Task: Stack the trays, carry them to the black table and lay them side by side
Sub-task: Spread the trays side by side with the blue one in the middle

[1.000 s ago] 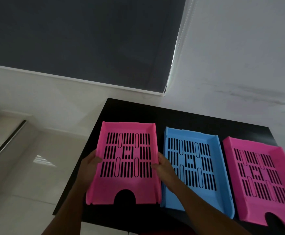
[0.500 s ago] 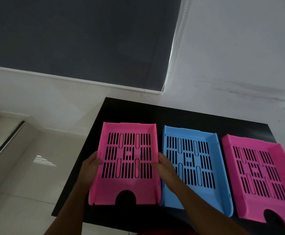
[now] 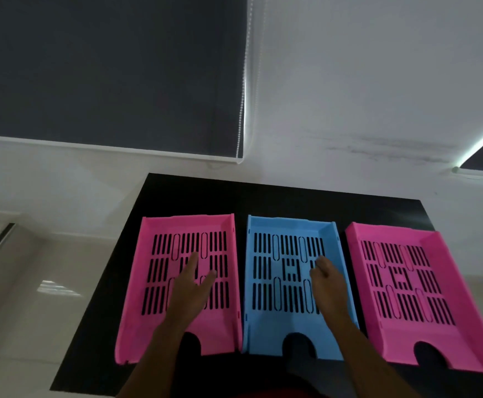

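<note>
Three slotted trays lie side by side on the black table (image 3: 277, 196): a pink tray (image 3: 148, 282) on the left, a blue tray (image 3: 263, 326) in the middle and another pink tray (image 3: 450, 326) on the right. My left hand (image 3: 190, 285) hovers over or rests flat on the left pink tray's floor, fingers spread, holding nothing. Over the right part of the blue tray is my right hand (image 3: 325, 278), fingers loosely curled, gripping nothing.
The table stands against a white wall (image 3: 364, 96) with a dark roller blind (image 3: 105, 67) at the left. Pale glossy floor (image 3: 33, 297) lies left of the table. The right pink tray reaches close to the table's right front edge.
Both hands have let go of the left pink tray's sides. It now lies flat beside the blue tray. The left hand moved over it and the right hand over the blue tray.
</note>
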`<state>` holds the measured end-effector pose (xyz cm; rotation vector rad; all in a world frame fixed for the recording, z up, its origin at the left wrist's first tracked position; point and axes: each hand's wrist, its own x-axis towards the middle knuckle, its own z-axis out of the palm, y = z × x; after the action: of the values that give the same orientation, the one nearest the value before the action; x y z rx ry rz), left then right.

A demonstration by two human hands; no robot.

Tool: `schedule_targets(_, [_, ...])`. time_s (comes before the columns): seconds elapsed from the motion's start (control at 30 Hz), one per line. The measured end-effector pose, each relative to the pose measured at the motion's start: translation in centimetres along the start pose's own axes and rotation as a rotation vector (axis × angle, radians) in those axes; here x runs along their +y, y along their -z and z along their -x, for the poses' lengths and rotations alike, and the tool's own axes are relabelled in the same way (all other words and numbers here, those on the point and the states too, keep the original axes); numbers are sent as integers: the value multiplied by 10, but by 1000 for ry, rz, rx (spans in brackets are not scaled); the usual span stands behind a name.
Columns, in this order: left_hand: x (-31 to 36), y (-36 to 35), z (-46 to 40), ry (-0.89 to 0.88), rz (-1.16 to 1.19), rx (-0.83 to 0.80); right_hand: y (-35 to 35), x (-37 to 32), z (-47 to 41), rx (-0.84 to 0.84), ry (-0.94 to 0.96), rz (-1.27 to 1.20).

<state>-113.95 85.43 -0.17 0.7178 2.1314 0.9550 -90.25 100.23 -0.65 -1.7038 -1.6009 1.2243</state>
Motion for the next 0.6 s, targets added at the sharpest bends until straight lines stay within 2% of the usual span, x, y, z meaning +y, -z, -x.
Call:
schedule_targets(0.17, [18,-64,10,2,-35,-231,45,43,-10,230,-14,138])
schedule_targets(0.27, [18,-83,10,3,-43,-249,62,72,-16,192,-131,292])
schedule_targets(0.4, [10,-90,10,-41,-69,-244,72,79,-8,95,-191,268])
schedule_targets(0.6, [13,-99,10,-65,-144,-247,68,96,-15,0,-75,233])
